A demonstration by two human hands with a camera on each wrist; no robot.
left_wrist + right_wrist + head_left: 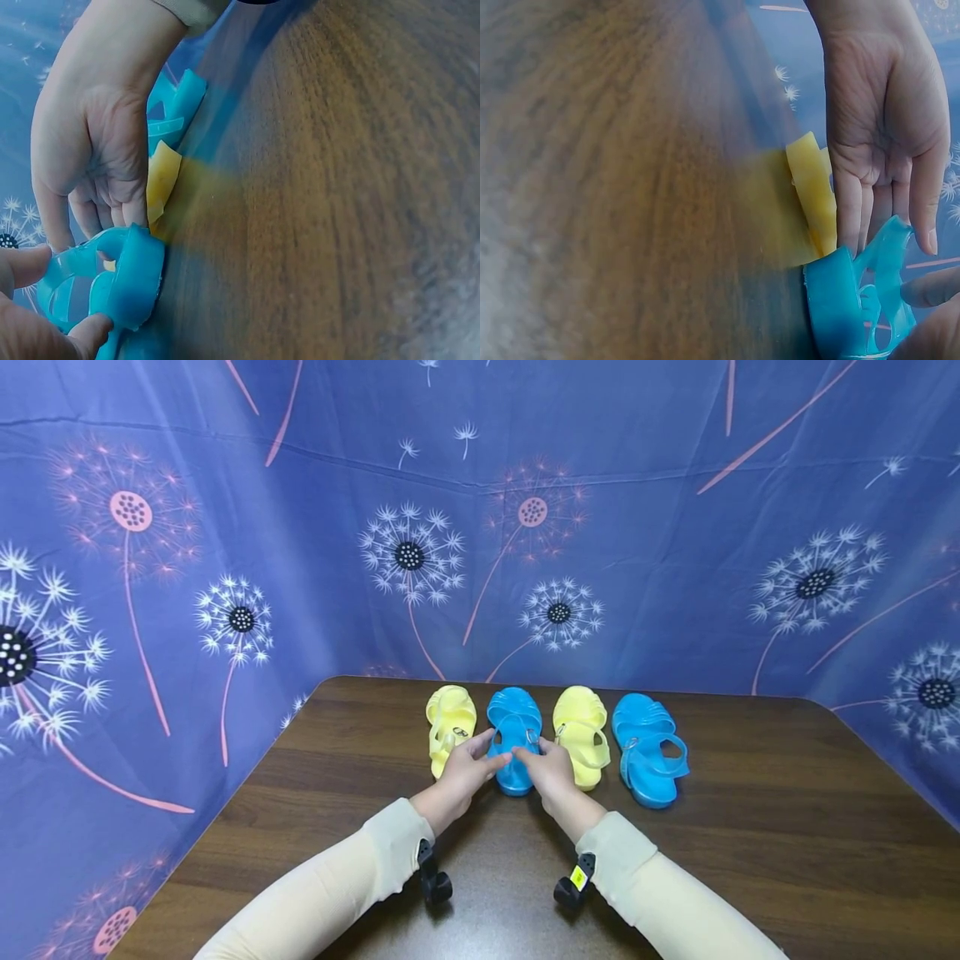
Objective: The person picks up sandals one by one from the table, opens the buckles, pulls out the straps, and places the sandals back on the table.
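Observation:
Four plastic sandals stand side by side on the brown wooden table (pixel 495 868). Between my hands is the blue sandal (pixel 514 772), second from the left, resting on the tabletop. My left hand (pixel 468 770) is at its left side, thumb reaching over it and fingers fairly straight alongside. Mirroring this on the right side is my right hand (pixel 553 775), its fingers extended in the left wrist view. Both hands seem to touch the sandal; some fingertips are hidden. A yellow sandal (pixel 452 714) is left of it, another yellow sandal (pixel 580 714) right of it.
Another blue sandal (pixel 651 760) is at the right end of the row, its strap sticking out sideways. Behind the table hangs a blue cloth (pixel 660 527) with dandelion prints. A black wrist camera (pixel 435 881) hangs below the left sleeve, another black wrist camera (pixel 572 889) below the right.

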